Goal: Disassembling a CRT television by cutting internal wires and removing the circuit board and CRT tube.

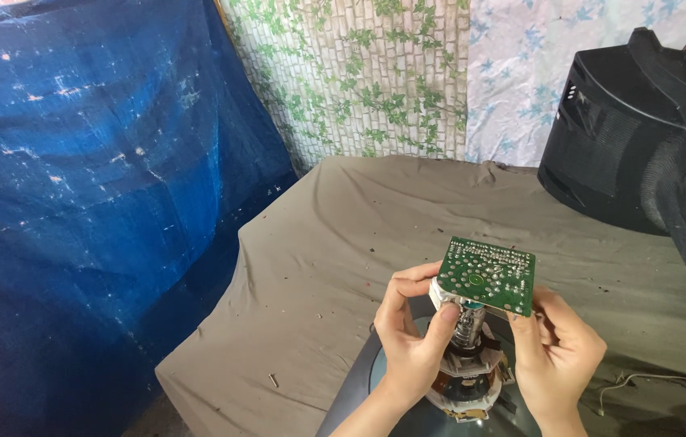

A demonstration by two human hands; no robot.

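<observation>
While both hands [488, 340] pinch its edges, circuit board [490, 275] tilts.

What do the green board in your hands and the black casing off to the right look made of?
Green board: looks like rigid laminate circuit board, glossy green coating dotted with silvery solder points. Left hand and right hand grip its edges. Black casing: probably moulded plastic, matte, with fine ribbed vent slots.

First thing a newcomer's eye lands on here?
The green circuit board, low and right of centre, held between the left hand and right hand over the neck of a picture tube. Next the blue tarp filling the left side, and the black television casing on the cloth-covered table at right.
</observation>
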